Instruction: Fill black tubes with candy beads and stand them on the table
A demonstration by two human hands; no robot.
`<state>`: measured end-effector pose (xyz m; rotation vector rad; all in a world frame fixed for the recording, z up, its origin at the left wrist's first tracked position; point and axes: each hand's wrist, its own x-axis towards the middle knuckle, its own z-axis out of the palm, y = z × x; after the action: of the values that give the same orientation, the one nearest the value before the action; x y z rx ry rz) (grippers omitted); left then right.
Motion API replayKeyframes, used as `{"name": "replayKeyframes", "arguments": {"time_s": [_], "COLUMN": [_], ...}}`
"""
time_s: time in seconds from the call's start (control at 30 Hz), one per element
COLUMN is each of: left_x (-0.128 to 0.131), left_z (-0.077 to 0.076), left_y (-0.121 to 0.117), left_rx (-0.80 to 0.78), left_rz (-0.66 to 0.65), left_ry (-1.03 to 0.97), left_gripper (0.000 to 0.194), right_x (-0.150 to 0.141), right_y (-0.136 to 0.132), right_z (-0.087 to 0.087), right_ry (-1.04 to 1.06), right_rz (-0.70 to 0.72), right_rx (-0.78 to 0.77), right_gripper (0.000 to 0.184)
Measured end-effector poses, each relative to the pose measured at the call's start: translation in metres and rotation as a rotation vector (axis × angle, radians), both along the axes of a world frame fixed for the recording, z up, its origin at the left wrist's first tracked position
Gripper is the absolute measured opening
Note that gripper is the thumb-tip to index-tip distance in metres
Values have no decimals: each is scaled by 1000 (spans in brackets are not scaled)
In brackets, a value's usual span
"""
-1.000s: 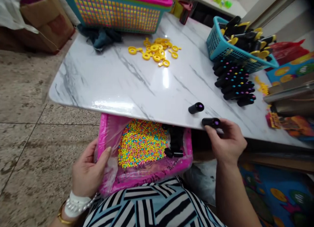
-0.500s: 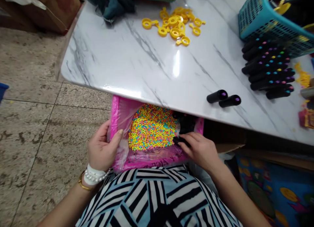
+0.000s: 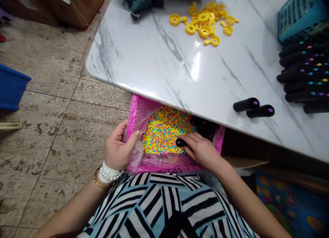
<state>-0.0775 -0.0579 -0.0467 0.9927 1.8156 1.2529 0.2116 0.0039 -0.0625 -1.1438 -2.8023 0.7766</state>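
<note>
No words can be read, just some dark, blurry letters (image 3: 174,168) on the pink plastic (image 3: 154,164), near the right hand (image 3: 202,150) and toward the left hand (image 3: 117,147).

Small workshop or packing room, exact kind unclear: marbled table (image 3: 144,56) bearing loose yellow rings (image 3: 205,31) and rows of black tubes (image 3: 305,73); lined pink tray (image 3: 132,118) holding many coloured beads (image 3: 164,131); cardboard boxes (image 3: 74,8) standing on the speckled floor (image 3: 46,128); teal basket (image 3: 298,16) resting at the table's far side.
</note>
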Motion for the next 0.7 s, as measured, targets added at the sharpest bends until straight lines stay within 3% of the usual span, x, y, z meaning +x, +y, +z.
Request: {"name": "replayKeyframes", "arguments": {"time_s": [0.1,0.2,0.4,0.57,0.7], "left_x": [0,0,0,1,2], "left_z": [-2,-4,-5,-4,-4], "left_y": [0,0,0,1,1], "left_rx": [1,19,10,26,41], "left_rz": [-14,-16,-18,-18,-18], "left_ry": [-17,-28,-30,-60,-59], "left_gripper": [46,46,48,47,43], "right_x": [-14,-29,-47,-59,-63], "right_y": [-6,-11,-13,-12,-7], "right_z": [-10,-14,-19,-18,-11], "right_ry": [-72,-108,25,7,135], "right_rz": [28,76,71,84,69], "right_rx": [159,225,97,162,39], "right_gripper": [32,31,31,30,31]}}
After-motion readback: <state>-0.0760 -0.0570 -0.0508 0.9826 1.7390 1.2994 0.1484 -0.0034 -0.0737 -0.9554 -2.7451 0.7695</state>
